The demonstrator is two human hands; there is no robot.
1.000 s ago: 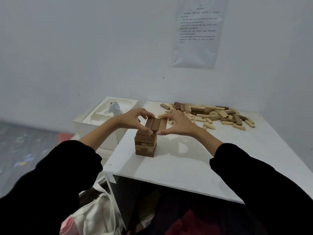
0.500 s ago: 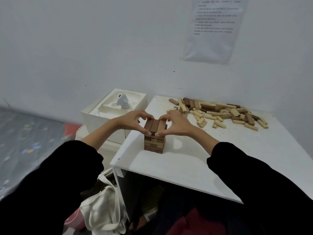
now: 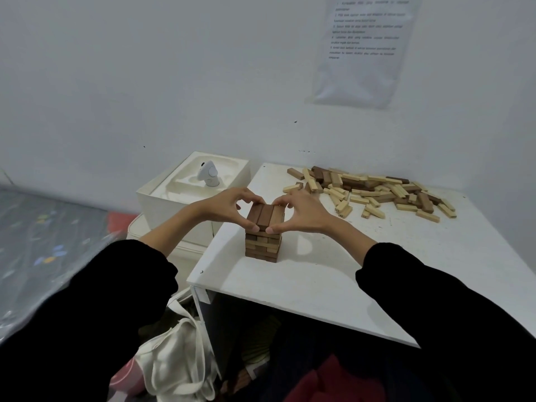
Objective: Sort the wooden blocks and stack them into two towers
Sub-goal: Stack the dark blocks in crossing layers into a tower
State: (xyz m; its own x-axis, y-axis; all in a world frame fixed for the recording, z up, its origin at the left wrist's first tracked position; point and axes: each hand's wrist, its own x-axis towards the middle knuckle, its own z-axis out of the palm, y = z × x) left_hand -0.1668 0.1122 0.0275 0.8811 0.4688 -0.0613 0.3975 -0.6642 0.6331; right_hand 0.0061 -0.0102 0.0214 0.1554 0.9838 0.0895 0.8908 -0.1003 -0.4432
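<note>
A white desk (image 3: 333, 285) stands against a pale wall (image 3: 145, 82), where 1 printed sheet (image 3: 365, 50) hangs, its text too small to read. Just beside the desk's left edge sits a white box (image 3: 162, 198) with a small white device (image 3: 209, 177) upright in its moulded tray. Lower down lie a cream cloth bag (image 3: 174, 364) and red fabric (image 3: 342, 384).

The tower (image 3: 263, 242) is smooth matt wood, dark and pale layers; the loose blocks (image 3: 374, 190) far right are the same. The counter (image 3: 319, 280) is matt white. My sleeves (image 3: 87, 314) are black cloth, the near bag (image 3: 171, 364) pale cloth.

Dim flat light, soft shadows, wide-angle bending, slight blur
</note>
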